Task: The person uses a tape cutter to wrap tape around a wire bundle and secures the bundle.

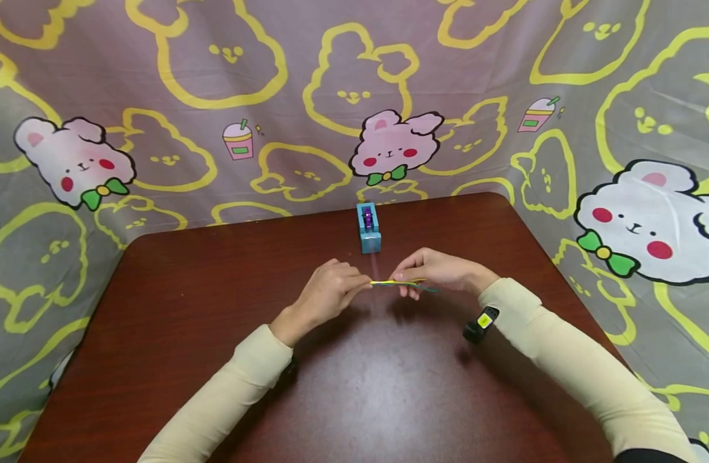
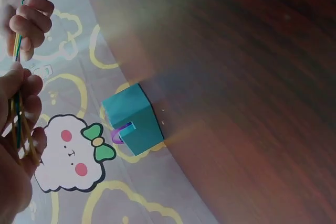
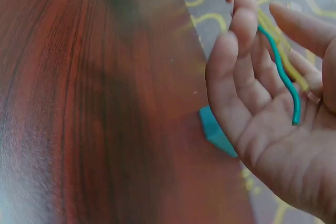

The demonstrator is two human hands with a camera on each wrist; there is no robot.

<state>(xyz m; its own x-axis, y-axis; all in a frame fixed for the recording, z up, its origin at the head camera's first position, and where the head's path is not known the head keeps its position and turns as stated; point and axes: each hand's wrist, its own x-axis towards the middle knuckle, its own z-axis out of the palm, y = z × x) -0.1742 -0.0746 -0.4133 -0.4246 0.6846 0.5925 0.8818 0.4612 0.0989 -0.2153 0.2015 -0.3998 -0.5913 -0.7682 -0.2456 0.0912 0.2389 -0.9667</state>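
Gathering looks done and letting go is left: the bundle of thin yellow and green flexible strands point(image 1: 383, 282) bridges the left grip point(image 1: 333, 286), which pinches it tightly, and the right grip point(image 1: 432, 270), likewise closed around it. The left wrist view shows strands running back inside the left grip, hidden in the head view; the blue, blocky, purple-spooled tape dispenser point(image 1: 370, 243) stands beyond both grips, just a corner in the right wrist view

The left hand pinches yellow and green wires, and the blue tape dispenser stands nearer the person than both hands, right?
Not quite: the head view shows the blue tape dispenser on the table beyond the left hand and right hand. The left hand does pinch yellow and green wires.
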